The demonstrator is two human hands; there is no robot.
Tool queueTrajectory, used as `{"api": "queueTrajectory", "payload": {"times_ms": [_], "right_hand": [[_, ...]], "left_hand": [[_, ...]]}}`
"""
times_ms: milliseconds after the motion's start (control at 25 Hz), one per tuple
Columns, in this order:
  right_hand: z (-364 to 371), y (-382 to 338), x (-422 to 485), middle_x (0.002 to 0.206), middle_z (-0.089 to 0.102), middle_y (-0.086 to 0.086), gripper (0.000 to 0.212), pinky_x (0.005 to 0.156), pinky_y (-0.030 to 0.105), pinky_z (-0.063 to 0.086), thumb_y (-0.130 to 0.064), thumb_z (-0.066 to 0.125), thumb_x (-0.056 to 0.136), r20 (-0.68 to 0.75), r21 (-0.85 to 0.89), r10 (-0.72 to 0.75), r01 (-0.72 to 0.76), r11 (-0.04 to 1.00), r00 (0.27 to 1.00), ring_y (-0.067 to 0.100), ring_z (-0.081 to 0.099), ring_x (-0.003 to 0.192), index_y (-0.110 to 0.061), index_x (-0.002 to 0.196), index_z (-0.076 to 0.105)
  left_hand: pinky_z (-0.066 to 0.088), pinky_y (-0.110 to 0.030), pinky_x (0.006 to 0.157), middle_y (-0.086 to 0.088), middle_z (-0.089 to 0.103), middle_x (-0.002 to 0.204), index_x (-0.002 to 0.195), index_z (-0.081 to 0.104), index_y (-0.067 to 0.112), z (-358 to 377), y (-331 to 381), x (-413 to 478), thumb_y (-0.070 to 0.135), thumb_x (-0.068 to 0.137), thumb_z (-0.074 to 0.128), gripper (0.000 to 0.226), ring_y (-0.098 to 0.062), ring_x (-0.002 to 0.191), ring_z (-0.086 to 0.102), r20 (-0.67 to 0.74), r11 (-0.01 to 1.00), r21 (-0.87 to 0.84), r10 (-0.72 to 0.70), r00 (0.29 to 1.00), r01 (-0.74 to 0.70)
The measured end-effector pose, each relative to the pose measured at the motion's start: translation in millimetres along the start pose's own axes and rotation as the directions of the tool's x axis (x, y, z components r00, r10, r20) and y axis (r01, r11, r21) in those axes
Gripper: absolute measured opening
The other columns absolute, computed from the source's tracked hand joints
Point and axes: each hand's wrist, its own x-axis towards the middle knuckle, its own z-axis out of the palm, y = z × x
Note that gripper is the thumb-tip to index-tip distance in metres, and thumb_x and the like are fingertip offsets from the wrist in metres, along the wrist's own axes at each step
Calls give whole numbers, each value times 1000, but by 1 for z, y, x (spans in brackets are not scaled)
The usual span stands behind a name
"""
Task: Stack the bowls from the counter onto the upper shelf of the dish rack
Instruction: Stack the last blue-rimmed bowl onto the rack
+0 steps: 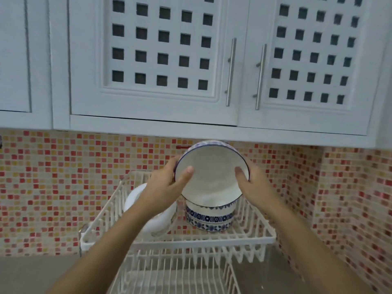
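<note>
I hold a white bowl with a blue rim (pixel 212 172) in both hands, tilted so its inside faces me. My left hand (pixel 165 183) grips its left edge, thumb inside. My right hand (pixel 250 183) grips its right edge, thumb inside too. The bowl hangs just above a stack of blue-patterned bowls (pixel 210 217) standing on the upper shelf (pixel 212 240) of the white wire dish rack. A plain white bowl (pixel 135 198) sits left of the stack on the same shelf, partly hidden by my left forearm.
The rack's lower tier (pixel 180 270) of wire prongs lies below the shelf. White wall cabinets with metal handles (pixel 231 71) hang close above. A red and orange mosaic tile wall (pixel 53 187) backs the rack. Grey counter (pixel 31 274) shows at the lower left.
</note>
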Motion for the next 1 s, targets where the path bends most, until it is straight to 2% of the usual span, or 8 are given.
{"api": "queueTrajectory", "payload": {"times_ms": [120,240,360,440,520,640,800,1000], "right_hand": [[-11,20,-6,95,68,3,46,58,9,43,-20,44,94,-117,-219,-276,246,944,954,13,57,69,-12,139,39],[-13,32,-9,118,64,19,46,60,18,46,-27,43,92,-104,-476,-578,469,744,810,18,63,65,-4,131,40],[-10,50,-7,127,58,22,42,58,23,57,-20,45,94,-72,-575,-661,511,640,747,26,69,70,-6,133,37],[-9,57,-5,137,49,17,54,65,37,61,-13,52,87,-46,-549,-639,515,658,767,32,69,90,-11,137,32],[-15,54,-2,153,23,3,75,89,41,55,-20,60,83,74,-436,-529,504,746,846,26,52,121,-25,144,17],[-23,51,-2,153,-18,-19,122,113,26,17,-42,77,69,409,-241,-177,293,925,895,2,0,141,-41,141,-21],[-18,55,-6,156,-7,-20,129,114,30,15,-56,80,59,455,-132,-11,80,988,890,1,4,139,-38,144,-16],[-3,63,-13,146,16,-26,114,116,35,24,-52,82,59,458,-135,-41,115,984,888,-2,17,135,-38,145,8]], "left_hand": [[36,-49,108,5,41,147,143,23,43,2,4,10,92,57,27,99,-21,127,48,320,931,-305,-97,942,199],[44,-47,104,8,35,147,142,14,49,8,8,23,90,50,48,107,-23,124,50,405,972,-196,-41,914,130],[52,-42,96,8,43,139,138,15,52,8,11,28,63,59,70,98,-16,116,57,524,991,-111,-7,852,77],[56,-34,90,11,50,126,134,24,49,10,10,25,60,57,72,91,-11,108,59,504,999,-38,4,863,18],[53,-31,92,16,48,122,133,28,44,14,9,23,61,55,74,92,-11,110,55,398,993,81,47,916,-86],[35,-30,106,13,30,144,138,27,34,23,-1,21,60,56,79,101,-10,127,35,297,930,286,143,944,-231],[33,-33,112,6,7,155,139,22,35,45,-22,16,67,53,74,106,-16,138,24,361,861,393,177,916,-322],[37,-37,110,3,9,148,134,22,28,66,-41,10,58,55,80,102,-20,134,24,371,880,371,153,916,-297]]}}
